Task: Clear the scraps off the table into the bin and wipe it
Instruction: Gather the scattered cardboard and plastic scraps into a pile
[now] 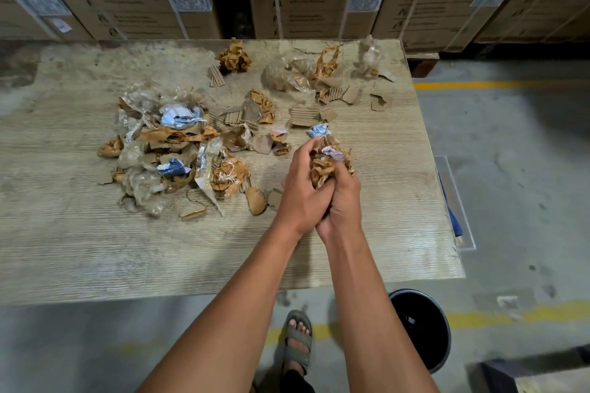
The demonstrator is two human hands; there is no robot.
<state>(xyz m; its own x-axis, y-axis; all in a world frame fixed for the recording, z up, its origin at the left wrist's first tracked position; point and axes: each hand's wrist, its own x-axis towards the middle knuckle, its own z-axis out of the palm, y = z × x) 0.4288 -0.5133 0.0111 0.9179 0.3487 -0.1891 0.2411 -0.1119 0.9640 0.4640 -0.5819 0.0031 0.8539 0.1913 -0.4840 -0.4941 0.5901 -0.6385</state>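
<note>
Both bare forearms reach forward and angle in toward each other, wrists nearly meeting. The left hand (301, 188) sits with its back to the camera, fingers curled over the top of a crumpled wad of scraps (330, 161), while the right hand (343, 201) presses in just beside it, thumb and fingers wrapped up around the same wad. The two hands touch at the heel, cupped together.
</note>
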